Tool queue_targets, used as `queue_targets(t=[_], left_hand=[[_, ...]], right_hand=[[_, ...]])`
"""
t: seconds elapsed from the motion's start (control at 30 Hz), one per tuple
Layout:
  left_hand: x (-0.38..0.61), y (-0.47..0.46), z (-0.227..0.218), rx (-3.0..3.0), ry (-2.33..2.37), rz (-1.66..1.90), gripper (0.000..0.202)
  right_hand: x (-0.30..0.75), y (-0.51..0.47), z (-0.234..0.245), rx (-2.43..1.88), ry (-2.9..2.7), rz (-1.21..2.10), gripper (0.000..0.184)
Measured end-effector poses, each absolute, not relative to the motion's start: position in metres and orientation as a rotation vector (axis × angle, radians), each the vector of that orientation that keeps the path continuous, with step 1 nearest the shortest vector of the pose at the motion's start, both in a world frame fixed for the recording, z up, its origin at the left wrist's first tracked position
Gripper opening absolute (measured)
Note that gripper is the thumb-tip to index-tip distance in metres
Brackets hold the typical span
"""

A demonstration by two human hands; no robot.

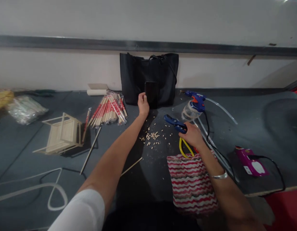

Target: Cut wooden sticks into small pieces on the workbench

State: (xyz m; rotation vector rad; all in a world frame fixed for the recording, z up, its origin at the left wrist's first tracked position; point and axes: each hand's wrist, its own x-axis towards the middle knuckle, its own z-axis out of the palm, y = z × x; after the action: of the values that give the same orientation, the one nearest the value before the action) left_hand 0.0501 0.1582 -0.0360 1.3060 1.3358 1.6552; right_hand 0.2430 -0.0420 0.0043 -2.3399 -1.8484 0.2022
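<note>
My left hand (pixel 143 104) reaches to the far side of the table, its fingers closed at the left edge of a black smartphone (pixel 151 93). The phone stands upright against a black tote bag (pixel 129 80). In my right hand (pixel 193 135) is a blue hand tool (pixel 174 122), pointing left; its exact kind is unclear. Below that hand, a yellow-handled tool (pixel 182 147) lies by a red-and-white zigzag-patterned cloth (pixel 191 183). Between my arms several small cut wooden pieces (pixel 152 136) are scattered. A thin wooden stick (pixel 131 166) lies near my left forearm.
A small wooden chair model (pixel 64 131) and wrapped chopsticks (pixel 107 109) sit to the left. At the right are a blue glue gun (pixel 196 100) on a clear tape roll (pixel 189 112), clear glue sticks (pixel 218 157), a purple box (pixel 250 162) and a black cord (pixel 208 125).
</note>
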Motion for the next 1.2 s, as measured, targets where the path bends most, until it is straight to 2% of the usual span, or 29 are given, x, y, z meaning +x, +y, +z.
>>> queue_targets(t=[0.53, 0.83, 1.03, 1.2], left_hand=[[0.06, 0.169, -0.041, 1.17, 1.348, 1.687, 0.023], [0.056, 0.174, -0.043, 1.181, 1.345, 1.686, 0.022], [0.041, 0.159, -0.03, 1.414, 1.253, 1.75, 0.023], [0.022, 0.112, -0.025, 1.715, 1.184, 1.58, 0.019]], right_hand=[[0.244, -0.042, 0.005, -2.324, -1.875, 0.188, 0.026], [0.243, -0.042, 0.007, -2.352, -1.882, 0.199, 0.026], [0.244, -0.042, 0.003, -2.325, -1.828, 0.193, 0.024], [0.243, -0.042, 0.003, -2.339, -1.795, 0.183, 0.025]])
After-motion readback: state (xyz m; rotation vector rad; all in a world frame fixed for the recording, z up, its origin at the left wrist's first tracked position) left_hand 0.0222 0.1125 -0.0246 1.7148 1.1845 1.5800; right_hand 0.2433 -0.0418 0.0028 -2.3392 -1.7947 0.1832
